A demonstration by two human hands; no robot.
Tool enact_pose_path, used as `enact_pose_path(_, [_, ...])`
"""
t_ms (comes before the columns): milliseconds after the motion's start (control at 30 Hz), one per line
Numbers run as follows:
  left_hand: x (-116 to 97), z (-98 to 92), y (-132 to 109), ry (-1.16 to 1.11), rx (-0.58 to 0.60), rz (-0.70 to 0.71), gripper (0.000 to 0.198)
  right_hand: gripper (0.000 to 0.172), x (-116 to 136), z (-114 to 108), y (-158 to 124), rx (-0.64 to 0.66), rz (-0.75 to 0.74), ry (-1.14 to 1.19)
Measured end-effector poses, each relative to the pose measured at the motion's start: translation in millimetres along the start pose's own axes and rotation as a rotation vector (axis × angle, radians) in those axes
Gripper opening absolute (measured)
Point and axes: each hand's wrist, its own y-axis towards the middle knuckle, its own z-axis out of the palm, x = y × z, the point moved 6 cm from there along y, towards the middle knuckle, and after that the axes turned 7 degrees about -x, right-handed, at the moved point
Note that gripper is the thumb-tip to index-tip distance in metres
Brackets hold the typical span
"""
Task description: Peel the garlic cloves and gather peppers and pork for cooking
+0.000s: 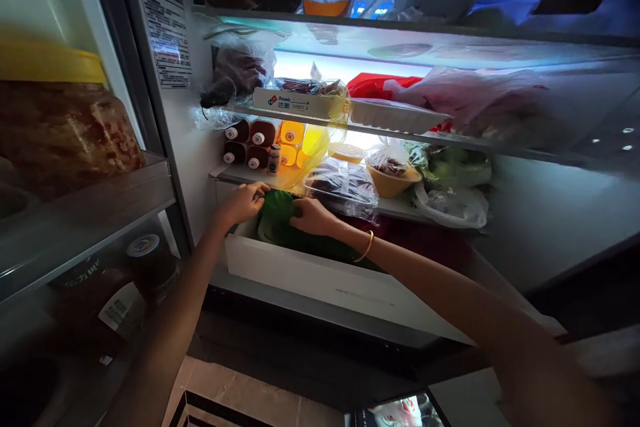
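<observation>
A green plastic bag [278, 213] sits in the left part of a pulled-out white fridge drawer [310, 279]. My left hand [245, 203] is closed at the bag's upper left edge, its fingers pinching the plastic. On the other side, my right hand [314, 217] grips the bag's right edge with bent fingers; a gold bangle [366, 247] is on that wrist. Something pale shows through the green plastic, but I cannot make out what it is. The rest of the drawer's contents lie in shadow.
Above the drawer, a shelf holds dark and orange bottles [263, 133], a wrapped tray [343, 181], a yellow bowl [393, 180] and bagged greens [457, 170]. A Domino's box [295, 103] rests higher up. The open door [100, 227] with jars stands at left.
</observation>
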Motion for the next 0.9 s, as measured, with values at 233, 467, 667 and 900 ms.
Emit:
enact_pose_path(233, [-8.5, -15.3, -10.9, -0.237, -0.123, 0.053, 0.012, 0.012, 4.2, -17.5, -12.6, -0.054, -0.036, 0.200])
enact_pose_path(467, [7.3, -19.1, -19.6, -0.729, -0.375, -0.183, 0.017, 0.006, 14.3, -35.6, -14.1, -0.018, -0.168, 0.371])
enact_pose_path(667, [6.5, 6.3, -31.2, -1.309, -0.245, -0.564, 0.017, 0.012, 41.3, -53.9, -23.7, 0.075, -0.404, 0.353])
enact_pose_path(900, [-6.0, 30.1, -23.6, -1.615, -0.239, -0.524, 0.018, 0.030, 78.3, -73.8, -32.4, -0.065, -0.698, 0.341])
